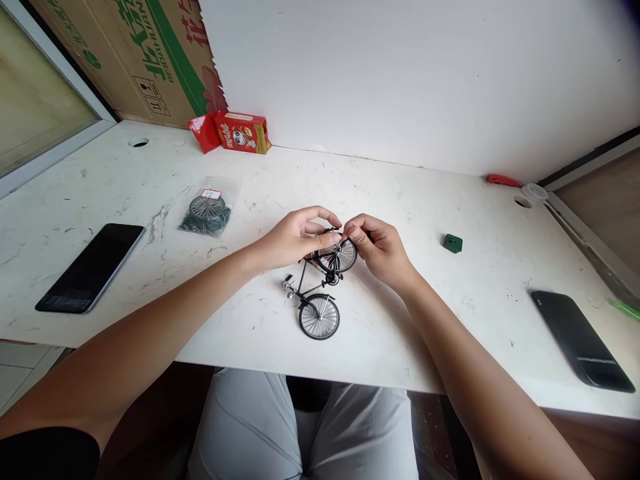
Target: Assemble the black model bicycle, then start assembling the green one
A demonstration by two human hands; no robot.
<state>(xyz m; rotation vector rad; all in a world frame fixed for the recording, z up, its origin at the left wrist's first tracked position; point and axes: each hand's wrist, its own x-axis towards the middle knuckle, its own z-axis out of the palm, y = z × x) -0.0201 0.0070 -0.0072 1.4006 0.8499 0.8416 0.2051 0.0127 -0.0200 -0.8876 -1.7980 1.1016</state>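
A small black model bicycle (320, 317) lies on the white table in front of me, one spoked wheel and the handlebar towards me. Its other wheel (341, 257) is at the far end, between my hands. My left hand (307, 232) is curled over that end from the left, thumb and fingers closing on the bicycle near the saddle and wheel. From the right, my right hand (377, 245) pinches at the edge of the same wheel. My fingertips partly cover the parts there, so any small piece between them is hidden.
A clear bag (205, 210) holds wheels and dark green parts. Phones (93, 267) (583, 340) lie at left and right. A green block (453, 243) sits right of my hands. Behind are a red box (243, 132), a cardboard carton (130, 60) and a red cutter (504, 180).
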